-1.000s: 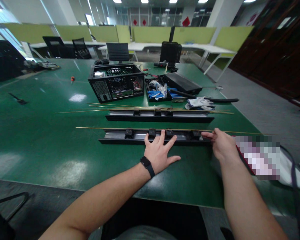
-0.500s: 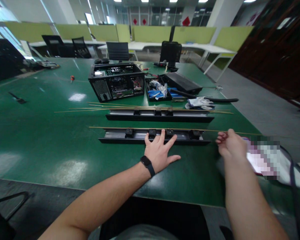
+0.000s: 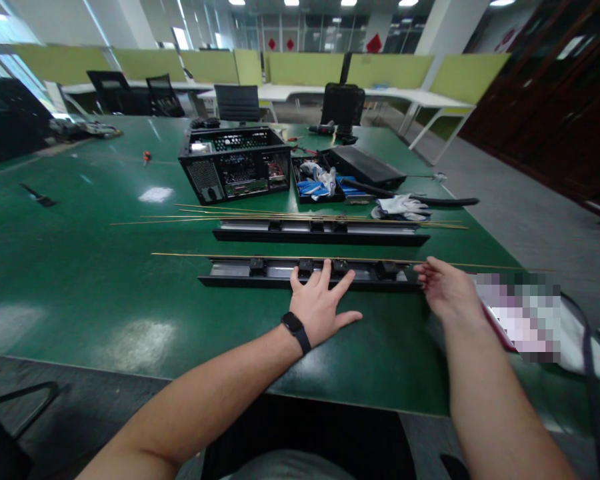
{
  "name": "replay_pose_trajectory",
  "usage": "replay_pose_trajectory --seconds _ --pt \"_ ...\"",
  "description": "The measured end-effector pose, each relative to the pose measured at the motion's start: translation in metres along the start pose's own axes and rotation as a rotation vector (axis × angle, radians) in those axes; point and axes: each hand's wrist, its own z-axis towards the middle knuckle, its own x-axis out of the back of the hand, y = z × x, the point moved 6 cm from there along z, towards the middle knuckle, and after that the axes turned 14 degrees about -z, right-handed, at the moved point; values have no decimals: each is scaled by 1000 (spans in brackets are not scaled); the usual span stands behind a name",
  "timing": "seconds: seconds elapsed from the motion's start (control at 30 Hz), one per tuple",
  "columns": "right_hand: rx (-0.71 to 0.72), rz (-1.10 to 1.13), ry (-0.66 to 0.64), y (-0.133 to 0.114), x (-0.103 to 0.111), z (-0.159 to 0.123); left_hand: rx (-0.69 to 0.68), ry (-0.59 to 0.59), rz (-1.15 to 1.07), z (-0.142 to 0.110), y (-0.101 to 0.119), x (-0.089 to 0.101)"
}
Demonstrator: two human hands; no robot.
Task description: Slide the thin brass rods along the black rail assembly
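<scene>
A long black rail (image 3: 275, 283) with a silver channel and several black blocks lies across the table in front of me. My left hand (image 3: 320, 300) rests on its middle, fingers spread, the fingertips at two of the blocks. Along the rail's far edge runs a thin brass-coloured rod (image 3: 180, 254), reaching past both rail ends. At the right end my right hand (image 3: 443, 283) has its fingers closed on this rod. Behind it lies a second, similar rail (image 3: 290, 236), with several thin rods (image 3: 180, 217) across it.
An open black computer case (image 3: 235, 167) stands farther back. Right of it are a tray of blue-and-white gloves (image 3: 317, 181), a flat black box (image 3: 365, 165) and another glove (image 3: 403, 207). A brush (image 3: 37, 195) lies far left. A partly blurred item (image 3: 520, 320) sits at the right edge.
My right hand has moved left toward the rail's end, and the rod has slid left with it. The left hand stays spread on the rail.
</scene>
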Motion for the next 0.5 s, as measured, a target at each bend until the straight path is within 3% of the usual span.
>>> replay_pose_trajectory --seconds 0.27,0.5 --pt "48 -50 -58 6 -8 -1 -2 -3 2 0 0 -1" --pt "-25 -52 77 7 8 8 7 -10 9 0 0 -1"
